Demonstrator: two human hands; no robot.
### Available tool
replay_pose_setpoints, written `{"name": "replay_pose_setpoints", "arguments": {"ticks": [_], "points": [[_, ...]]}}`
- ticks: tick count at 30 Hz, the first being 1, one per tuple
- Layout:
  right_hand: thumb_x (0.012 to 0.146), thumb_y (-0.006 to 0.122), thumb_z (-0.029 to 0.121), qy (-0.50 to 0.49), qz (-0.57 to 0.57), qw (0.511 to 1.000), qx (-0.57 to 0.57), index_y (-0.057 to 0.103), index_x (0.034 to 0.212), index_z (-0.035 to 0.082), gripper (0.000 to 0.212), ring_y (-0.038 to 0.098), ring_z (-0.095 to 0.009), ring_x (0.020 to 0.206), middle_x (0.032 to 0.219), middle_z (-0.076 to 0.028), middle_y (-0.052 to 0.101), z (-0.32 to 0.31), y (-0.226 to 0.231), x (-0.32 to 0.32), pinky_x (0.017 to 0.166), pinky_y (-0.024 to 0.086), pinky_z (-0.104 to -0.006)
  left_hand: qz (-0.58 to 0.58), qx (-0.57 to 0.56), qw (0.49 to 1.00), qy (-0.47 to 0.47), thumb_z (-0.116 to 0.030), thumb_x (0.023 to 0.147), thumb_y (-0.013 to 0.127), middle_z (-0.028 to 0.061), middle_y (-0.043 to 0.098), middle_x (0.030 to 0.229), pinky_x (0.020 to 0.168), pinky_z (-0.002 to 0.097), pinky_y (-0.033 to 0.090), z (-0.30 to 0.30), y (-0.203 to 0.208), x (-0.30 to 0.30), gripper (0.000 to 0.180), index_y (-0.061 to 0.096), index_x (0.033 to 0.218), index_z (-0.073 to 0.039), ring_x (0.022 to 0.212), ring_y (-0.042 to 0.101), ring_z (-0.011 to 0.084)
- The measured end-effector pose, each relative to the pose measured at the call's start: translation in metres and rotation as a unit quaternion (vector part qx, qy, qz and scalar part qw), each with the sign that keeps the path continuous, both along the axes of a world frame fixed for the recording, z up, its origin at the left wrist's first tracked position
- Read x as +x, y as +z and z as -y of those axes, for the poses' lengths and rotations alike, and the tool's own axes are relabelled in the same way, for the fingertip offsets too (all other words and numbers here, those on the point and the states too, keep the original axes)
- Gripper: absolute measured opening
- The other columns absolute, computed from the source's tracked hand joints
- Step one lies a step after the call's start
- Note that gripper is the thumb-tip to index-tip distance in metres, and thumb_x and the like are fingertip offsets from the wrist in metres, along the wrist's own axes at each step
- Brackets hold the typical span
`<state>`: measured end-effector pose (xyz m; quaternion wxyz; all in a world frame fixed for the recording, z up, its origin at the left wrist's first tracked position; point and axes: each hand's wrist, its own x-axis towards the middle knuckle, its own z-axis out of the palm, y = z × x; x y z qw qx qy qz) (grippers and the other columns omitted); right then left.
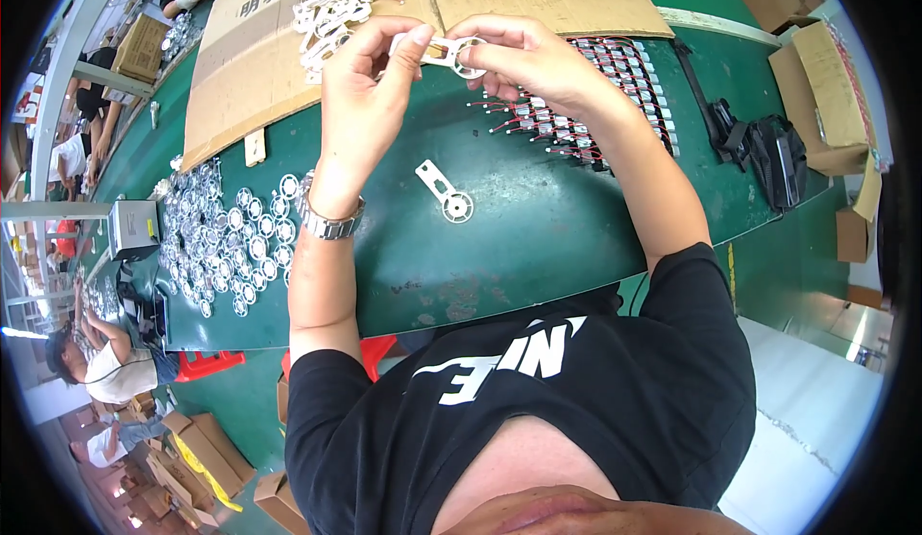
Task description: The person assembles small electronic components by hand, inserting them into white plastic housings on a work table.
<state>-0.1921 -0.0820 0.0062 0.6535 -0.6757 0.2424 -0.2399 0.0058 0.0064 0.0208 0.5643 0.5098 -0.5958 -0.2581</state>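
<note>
Between my two hands, above the far part of the green table, I hold a white plastic part (438,51) with a ring at its right end. My left hand (375,74) pinches its left end between thumb and fingers. At the ring end, my right hand (519,55) has its fingers closed on the part, and the fingertips partly hide it. A similar white plastic part (446,192), with a spoked round end and a slotted arm, lies flat on the table nearer to me.
A pile of white parts (331,16) lies on flat cardboard (245,84) at the back. Many round silvery pieces (240,237) spread at left. Rows of small cylinders with red wires (624,84) lie at right, near a black bag (776,160). Other people sit along the left.
</note>
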Motion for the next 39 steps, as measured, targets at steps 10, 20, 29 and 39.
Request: {"name": "replay_pose_setpoints", "arguments": {"ticks": [10, 20, 29, 39], "points": [[0.105, 0.066, 0.035, 0.025, -0.105, 0.993, -0.045, 0.068, 0.127, 0.008, 0.035, 0.057, -0.006, 0.062, 0.082, -0.003, 0.069, 0.011, -0.01, 0.001, 0.053, 0.044, -0.0219, 0.038, 0.222, 0.964, -0.143, -0.026, 0.106, 0.066, 0.001, 0.072, 0.1, 0.083, 0.0272, 0.055, 0.017, -0.017, 0.067, 0.025, 0.072, 0.116, -0.003, 0.093, 0.066, 0.0098], [0.106, 0.063, 0.033, -0.024, -0.088, 0.988, -0.123, 0.071, 0.124, 0.01, 0.03, 0.059, -0.005, 0.073, 0.084, 0.002, 0.066, 0.027, 0.01, -0.034, 0.063, 0.046, -0.0217, -0.208, 0.166, 0.961, 0.081, -0.017, 0.102, 0.069, 0.0247, 0.062, 0.131, 0.089, 0.042, 0.065, 0.068, -0.03, 0.137, 0.045, 0.056, 0.141, 0.003, 0.099, 0.071, 0.0289], [0.106, 0.061, 0.018, -0.02, -0.046, 0.986, -0.158, 0.067, 0.112, -0.003, 0.023, 0.065, -0.013, 0.078, 0.088, -0.007, 0.071, 0.017, 0.044, -0.049, 0.071, 0.053, -0.0286, 0.267, 0.254, 0.89, -0.27, -0.003, 0.086, 0.079, 0.0035, 0.066, 0.126, 0.1, 0.0353, 0.051, -0.017, -0.022, 0.052, 0.04, 0.071, 0.125, -0.01, 0.117, 0.061, 0.0202], [0.102, 0.065, 0.017, -0.053, -0.122, 0.925, -0.355, 0.07, 0.11, -0.002, 0.021, 0.069, -0.019, 0.08, 0.087, -0.013, 0.073, -0.009, 0.053, -0.07, 0.072, 0.054, -0.0331, 0.255, 0.221, 0.924, -0.178, -0.014, 0.097, 0.073, 0.0081, 0.072, 0.096, 0.081, 0.0316, 0.052, -0.03, -0.051, 0.051, 0.023, 0.069, 0.115, -0.001, 0.087, 0.063, 0.0152]]}}
